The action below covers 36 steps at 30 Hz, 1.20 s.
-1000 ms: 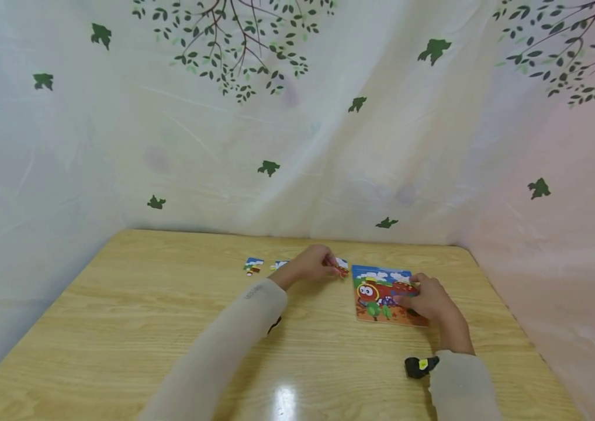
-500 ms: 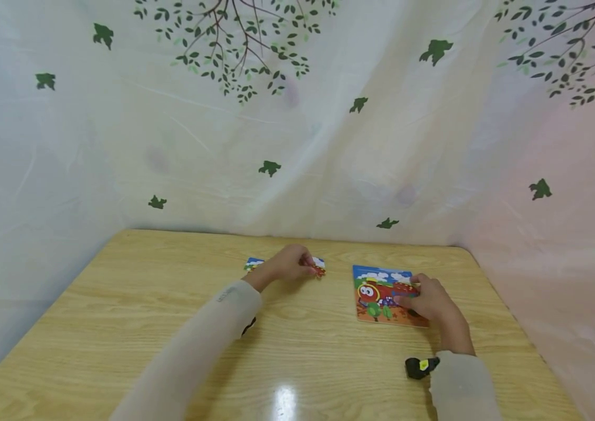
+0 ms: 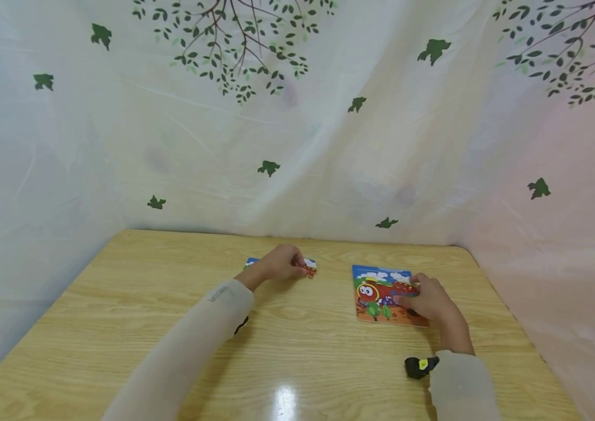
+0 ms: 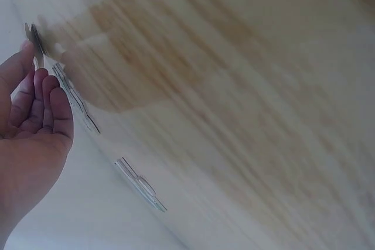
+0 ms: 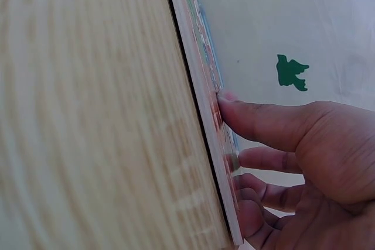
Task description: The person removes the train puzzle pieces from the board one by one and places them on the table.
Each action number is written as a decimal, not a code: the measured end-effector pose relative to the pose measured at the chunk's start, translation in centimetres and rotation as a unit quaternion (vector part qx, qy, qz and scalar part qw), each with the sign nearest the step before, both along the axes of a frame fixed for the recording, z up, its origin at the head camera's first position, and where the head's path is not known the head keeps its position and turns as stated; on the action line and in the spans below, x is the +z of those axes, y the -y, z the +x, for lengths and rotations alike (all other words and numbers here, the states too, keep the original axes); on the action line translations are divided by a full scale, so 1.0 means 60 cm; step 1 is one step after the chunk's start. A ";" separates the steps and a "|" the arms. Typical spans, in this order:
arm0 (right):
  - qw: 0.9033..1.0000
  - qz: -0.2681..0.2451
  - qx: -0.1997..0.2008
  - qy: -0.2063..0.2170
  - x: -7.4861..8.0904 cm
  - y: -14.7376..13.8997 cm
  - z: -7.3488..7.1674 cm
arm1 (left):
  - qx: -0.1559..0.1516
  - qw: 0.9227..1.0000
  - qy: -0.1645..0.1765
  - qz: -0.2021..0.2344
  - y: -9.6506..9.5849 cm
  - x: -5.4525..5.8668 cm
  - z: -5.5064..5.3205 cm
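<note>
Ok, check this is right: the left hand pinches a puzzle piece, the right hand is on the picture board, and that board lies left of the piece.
Not quite: the picture board lies to the right of the puzzle piece, as the head view shows. The left hand does pinch the piece, and the right hand is on the board.

Looks to us like a curtained-off nook, though we honestly can't tell whether it's in a home, a studio or someplace else. What we're going by: pale, wrinkly sheeting (image 3: 303,204) hangs behind the surface (image 3: 308,345) and along both sides, printed with leafy branches (image 3: 245,36) up top and scattered dark green bird-like shapes (image 3: 434,51). The surface is light wood-grain with rounded far corners, shiny enough to bounce back a bright patch of light (image 3: 284,403).
</note>
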State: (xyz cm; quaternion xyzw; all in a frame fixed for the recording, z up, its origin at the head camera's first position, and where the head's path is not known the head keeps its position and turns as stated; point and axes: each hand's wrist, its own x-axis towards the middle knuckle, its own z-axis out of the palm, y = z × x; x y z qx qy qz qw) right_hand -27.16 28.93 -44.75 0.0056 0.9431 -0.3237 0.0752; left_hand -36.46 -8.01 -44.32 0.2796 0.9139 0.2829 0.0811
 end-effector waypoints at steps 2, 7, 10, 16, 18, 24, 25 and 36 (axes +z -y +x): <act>1.000 0.002 0.001 -0.002 0.000 0.000 0.000 | 0.005 1.000 0.003 -0.005 -0.001 0.000 0.000; 1.000 0.004 -0.004 0.004 -0.001 0.000 0.000 | 0.010 1.000 0.005 -0.009 -0.007 0.001 -0.002; 1.000 0.004 -0.005 0.006 -0.002 -0.001 0.000 | 0.010 1.000 0.007 -0.008 -0.015 -0.001 -0.005; 1.000 0.002 -0.006 0.007 -0.004 0.000 0.003 | 0.004 1.000 0.002 -0.015 -0.028 -0.003 -0.003; 1.000 0.003 -0.006 0.006 -0.005 0.001 0.003 | 0.000 1.000 0.000 -0.020 -0.031 -0.002 -0.002; 1.000 -0.002 -0.003 0.004 -0.005 0.002 0.003 | -0.004 1.000 -0.001 -0.025 -0.036 0.000 -0.001; 1.000 -0.003 -0.002 0.004 -0.004 0.002 0.003 | -0.004 1.000 0.001 -0.025 -0.037 0.001 -0.001; 1.000 0.008 0.000 0.001 -0.002 -0.001 -0.001 | -0.010 0.999 -0.007 -0.040 -0.044 0.012 -0.003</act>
